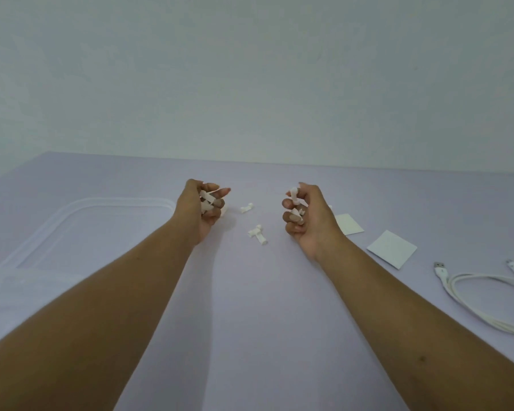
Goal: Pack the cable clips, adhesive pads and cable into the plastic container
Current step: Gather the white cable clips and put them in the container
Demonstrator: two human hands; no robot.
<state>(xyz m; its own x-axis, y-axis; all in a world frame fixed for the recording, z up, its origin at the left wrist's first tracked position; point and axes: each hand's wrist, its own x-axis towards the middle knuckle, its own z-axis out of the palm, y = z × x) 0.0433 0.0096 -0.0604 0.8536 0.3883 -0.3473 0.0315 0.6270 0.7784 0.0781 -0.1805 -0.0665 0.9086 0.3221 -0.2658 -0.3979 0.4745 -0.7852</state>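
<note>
At desk point(264, 321) centre, the left hand point(204, 207) and right hand point(303, 215) each curl round a clutch of white cable clips point(206, 200). Two loose clips point(258, 233) lie between them. Adhesive pads point(391, 248) lie beside the right hand, with the cable point(472, 304) coiled far right. Plastic container point(116, 200) at left, nothing visible inside. Judgement: early stage, nothing packed; gathered clips go in first, loose clips, pads and cable remain.

The surface point(250, 321) looks matt and smooth. The plastic container point(116, 200) is clear, faintly glossy. The cable clips point(257, 232) are white plastic, the adhesive pads point(391, 248) papery and matt, the cable point(441, 274) smooth-sheathed.
</note>
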